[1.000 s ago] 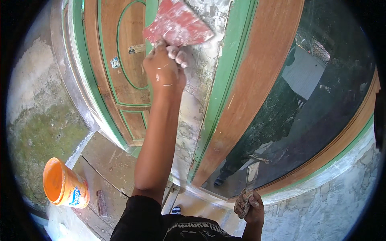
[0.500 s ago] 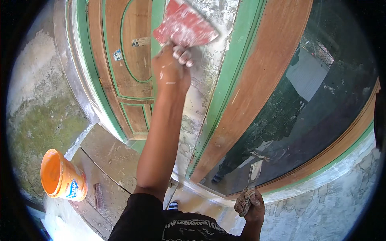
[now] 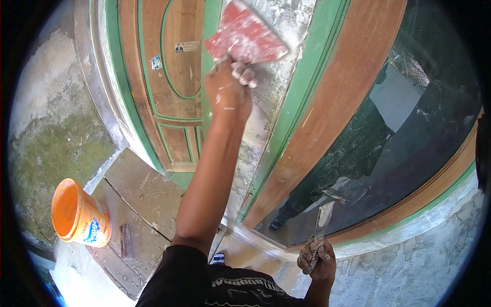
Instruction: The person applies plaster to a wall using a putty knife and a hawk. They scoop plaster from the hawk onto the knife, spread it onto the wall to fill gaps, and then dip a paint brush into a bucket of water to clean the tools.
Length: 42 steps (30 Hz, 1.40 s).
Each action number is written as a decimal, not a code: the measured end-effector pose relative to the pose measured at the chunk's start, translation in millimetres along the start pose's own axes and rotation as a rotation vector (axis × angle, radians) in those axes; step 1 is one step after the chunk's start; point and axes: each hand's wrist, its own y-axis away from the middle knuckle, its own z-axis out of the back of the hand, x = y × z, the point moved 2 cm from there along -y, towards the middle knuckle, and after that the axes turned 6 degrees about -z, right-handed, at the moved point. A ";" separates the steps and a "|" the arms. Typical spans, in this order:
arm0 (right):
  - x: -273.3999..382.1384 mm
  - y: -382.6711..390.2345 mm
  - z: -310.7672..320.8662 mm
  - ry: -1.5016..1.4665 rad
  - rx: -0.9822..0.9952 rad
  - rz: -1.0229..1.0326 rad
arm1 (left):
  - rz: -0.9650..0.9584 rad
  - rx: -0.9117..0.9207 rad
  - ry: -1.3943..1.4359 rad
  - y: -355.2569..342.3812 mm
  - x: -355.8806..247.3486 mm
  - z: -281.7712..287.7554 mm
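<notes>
Smoothing the wall (image 3: 262, 107) seems in hand — left grip (image 3: 228, 92) holding a red spreader (image 3: 250, 37), right grip (image 3: 323, 258) a scraper (image 3: 323, 217) (pale-smeared) — next needing even pressure.

From the head, one wide fisheye looks downward.

Red flexible putty spreader (image 3: 246, 37): fan-shaped, face streaked with white filler, wide edge angled up and to the right. Set over the upper part of the plaster strip (image 3: 262, 120); whether its edge touches the surface is hard to make out. Strip itself upright, narrow, mottled grey-white, patchy. Putty knife (image 3: 324, 217): right of the strip's lower end, well apart from it; blade pointing up, off-white filler along it, grip end crusted.
</notes>
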 end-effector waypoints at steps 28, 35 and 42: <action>-0.5 -18.1 -9.2 0.125 0.067 0.146 | -0.007 0.388 -0.839 198.9 -70.9 52.3; -10.6 -48.1 -24.7 0.995 -0.121 0.747 | 0.469 0.197 -0.827 233.7 -71.5 41.7; -16.0 -48.7 -26.1 1.316 -0.153 0.881 | 0.449 0.039 -0.612 225.8 -102.3 52.0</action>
